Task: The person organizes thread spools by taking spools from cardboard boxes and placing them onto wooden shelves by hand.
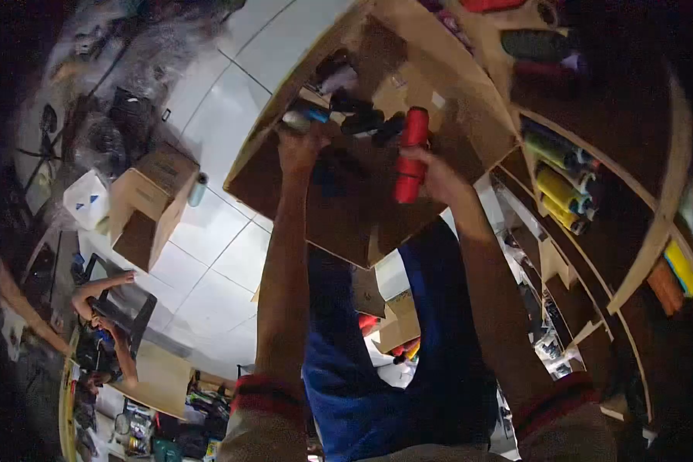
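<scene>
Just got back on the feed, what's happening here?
A person's right hand grips a red cylinder at an open cardboard box. The left hand is beside a pale item in the box; whether it grips that is unclear. Dark items lie further in.

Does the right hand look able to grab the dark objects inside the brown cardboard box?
Probably not: the right hand holds a red cylinder, though the open box leaves the dark objects exposed.
</scene>
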Motion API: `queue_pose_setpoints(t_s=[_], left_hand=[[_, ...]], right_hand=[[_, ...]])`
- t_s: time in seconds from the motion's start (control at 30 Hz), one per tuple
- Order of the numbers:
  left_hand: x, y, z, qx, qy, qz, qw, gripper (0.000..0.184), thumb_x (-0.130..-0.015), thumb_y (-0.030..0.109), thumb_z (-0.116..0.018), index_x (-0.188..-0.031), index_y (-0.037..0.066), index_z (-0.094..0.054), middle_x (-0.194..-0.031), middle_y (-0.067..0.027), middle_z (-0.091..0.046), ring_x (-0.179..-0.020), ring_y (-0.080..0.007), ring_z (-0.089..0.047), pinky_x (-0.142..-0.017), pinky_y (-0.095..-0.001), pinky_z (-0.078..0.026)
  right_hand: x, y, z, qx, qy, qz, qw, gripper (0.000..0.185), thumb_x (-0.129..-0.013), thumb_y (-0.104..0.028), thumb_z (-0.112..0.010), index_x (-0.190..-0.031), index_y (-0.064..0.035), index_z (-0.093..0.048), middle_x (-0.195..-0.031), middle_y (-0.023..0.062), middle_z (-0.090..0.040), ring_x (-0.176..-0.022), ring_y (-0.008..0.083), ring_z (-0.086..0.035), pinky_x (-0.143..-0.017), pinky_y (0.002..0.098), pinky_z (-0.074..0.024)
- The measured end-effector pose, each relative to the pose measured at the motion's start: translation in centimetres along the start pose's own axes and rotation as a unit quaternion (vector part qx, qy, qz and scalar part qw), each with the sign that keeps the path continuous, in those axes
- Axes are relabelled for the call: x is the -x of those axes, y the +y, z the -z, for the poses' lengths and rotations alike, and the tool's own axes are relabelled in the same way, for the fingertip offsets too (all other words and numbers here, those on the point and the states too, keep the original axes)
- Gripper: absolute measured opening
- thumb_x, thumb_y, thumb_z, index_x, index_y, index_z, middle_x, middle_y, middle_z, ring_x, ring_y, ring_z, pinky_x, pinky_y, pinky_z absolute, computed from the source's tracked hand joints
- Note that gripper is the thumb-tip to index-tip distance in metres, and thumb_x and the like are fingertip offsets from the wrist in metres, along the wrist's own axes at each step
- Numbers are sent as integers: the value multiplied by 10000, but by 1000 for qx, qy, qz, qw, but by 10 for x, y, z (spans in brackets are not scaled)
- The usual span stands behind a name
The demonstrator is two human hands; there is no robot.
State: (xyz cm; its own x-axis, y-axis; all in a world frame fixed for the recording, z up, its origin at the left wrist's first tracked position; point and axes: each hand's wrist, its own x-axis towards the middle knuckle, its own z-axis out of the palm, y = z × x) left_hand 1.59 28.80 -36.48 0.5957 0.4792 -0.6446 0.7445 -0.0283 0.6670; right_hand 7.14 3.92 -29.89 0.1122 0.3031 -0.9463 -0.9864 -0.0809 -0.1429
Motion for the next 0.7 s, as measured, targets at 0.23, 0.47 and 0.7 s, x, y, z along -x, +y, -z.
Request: queue_pose_setpoints(t_s=[0.23, 0.47, 0.7], left_hand=[[132, 136, 69, 233, -276, 4, 932, 560, -795, 158, -623, -1283, 149, -348, -993, -78, -510, -830, -168, -529, -698, -289, -468], [243, 248, 123, 279, -298, -53, 911, 481, -774, 155, -640, -1214, 135, -448, -960, -36, -523, -813, -135, -531, -688, -260, -458], [325, 322, 192, 314, -312, -129, 887, 467, -784, 126, -616, -1219, 123, -448, -947, -70, -574, -835, -154, -565, -707, -263, -471]], right_hand=[[156, -41, -45, 69, -150, 67, 984, 543, -765, -201, -690, -1219, -62, -426, -1046, 87, -603, -1000, 206, -579, -913, 381, -428], [331, -73, -89, 156, -203, 238, 937, 921, -694, -189, -763, -1386, -75, -166, -1293, 95, -377, -1127, 188, -470, -961, 367, -381], [536, -85, -131, 367, -63, 431, 822, 1189, -566, -205, -810, -1448, -105, -20, -1352, 106, -311, -1125, 196, -386, -948, 349, -336]])
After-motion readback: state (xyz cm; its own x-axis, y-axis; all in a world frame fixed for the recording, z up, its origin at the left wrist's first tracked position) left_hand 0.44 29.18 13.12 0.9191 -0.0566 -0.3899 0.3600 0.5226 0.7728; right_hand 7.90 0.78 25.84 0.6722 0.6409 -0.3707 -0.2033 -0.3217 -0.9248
